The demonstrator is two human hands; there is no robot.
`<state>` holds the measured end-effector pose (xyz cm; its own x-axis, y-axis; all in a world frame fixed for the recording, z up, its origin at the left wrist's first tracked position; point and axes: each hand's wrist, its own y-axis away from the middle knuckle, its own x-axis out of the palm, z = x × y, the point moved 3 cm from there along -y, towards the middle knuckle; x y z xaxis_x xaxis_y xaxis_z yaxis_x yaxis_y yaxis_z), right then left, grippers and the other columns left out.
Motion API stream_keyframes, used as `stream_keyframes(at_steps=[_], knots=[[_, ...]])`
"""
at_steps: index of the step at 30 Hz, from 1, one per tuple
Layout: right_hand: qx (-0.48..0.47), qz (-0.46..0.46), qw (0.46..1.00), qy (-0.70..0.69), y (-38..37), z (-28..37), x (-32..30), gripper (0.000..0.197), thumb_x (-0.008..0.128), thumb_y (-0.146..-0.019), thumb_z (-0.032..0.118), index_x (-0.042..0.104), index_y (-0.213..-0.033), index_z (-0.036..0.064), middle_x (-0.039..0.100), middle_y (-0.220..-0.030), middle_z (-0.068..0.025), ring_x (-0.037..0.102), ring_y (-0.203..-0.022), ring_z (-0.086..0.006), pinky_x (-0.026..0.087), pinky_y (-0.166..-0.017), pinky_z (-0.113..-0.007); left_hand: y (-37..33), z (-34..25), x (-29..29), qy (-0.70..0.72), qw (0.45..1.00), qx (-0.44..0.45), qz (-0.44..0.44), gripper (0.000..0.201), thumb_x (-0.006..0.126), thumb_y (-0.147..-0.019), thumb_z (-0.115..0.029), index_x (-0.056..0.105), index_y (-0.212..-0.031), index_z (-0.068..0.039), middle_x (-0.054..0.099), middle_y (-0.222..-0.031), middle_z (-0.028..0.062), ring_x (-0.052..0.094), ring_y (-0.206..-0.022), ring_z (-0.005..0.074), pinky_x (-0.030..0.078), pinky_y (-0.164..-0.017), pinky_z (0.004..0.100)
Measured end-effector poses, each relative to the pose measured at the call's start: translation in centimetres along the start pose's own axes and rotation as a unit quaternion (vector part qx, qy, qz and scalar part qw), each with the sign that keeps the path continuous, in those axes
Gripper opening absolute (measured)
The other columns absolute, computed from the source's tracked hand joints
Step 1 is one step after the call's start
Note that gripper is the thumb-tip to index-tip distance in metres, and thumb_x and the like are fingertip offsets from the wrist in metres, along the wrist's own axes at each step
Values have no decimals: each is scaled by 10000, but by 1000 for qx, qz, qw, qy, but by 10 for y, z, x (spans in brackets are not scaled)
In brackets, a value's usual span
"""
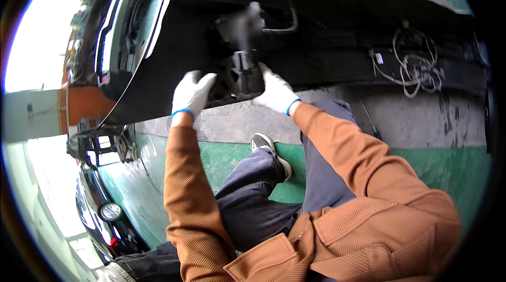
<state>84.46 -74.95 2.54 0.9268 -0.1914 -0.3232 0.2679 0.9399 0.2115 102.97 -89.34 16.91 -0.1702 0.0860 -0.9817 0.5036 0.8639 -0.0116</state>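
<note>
Both my hands wear white work gloves with blue cuffs, and my sleeves are rust-orange. My left hand (192, 94) is raised with its fingers curled against the lower edge of a black car body panel (174, 55). My right hand (275, 94) is pressed on the right side of a dark boxy part (243, 74) that hangs inside the panel's opening. Above that part a grey blurred piece (243, 26) sticks up. Whether either hand grips anything is hidden from me.
A bundle of loose pale wires (416, 68) hangs at the right inside the car body. Below are a grey concrete strip (421, 118) and green painted floor (448, 166). My shoe (271, 153) and dark trousers lie under the hands. A dark car (100, 208) stands at lower left.
</note>
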Motion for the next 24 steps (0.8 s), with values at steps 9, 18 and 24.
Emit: stream_keyframes(at_steps=[9, 18, 24], knots=[[-20, -74, 997, 15, 2, -20, 10, 1240, 945, -659, 273, 271, -1682, 89, 569, -1524, -255, 575, -1401, -398, 459, -1192, -428, -4, -1, 29, 121, 987, -32, 98, 508, 607, -903, -225, 684, -1302, 79, 738, -1210, 299, 711, -1149, 422, 551, -1014, 409], [-36, -75, 996, -15, -6, -13, 5, 1236, 936, -701, 173, 209, -1690, 31, 598, -1480, -224, 630, -1337, -317, 499, -1139, -392, 51, 10, -35, 546, 829, -18, -116, 268, 654, -1082, -236, 761, -1169, -7, 790, -1036, 113, 743, -916, 158, 579, -836, 287], [-47, -54, 997, 23, -9, -5, 12, 1276, 949, -701, 255, 183, -1693, 17, 536, -1552, -247, 563, -1414, -340, 441, -1196, -405, 89, 104, 46, 642, 727, -224, -92, 431, 594, -1105, -406, 683, -1174, 10, 770, -1084, 173, 746, -922, 249, 590, -842, 352]])
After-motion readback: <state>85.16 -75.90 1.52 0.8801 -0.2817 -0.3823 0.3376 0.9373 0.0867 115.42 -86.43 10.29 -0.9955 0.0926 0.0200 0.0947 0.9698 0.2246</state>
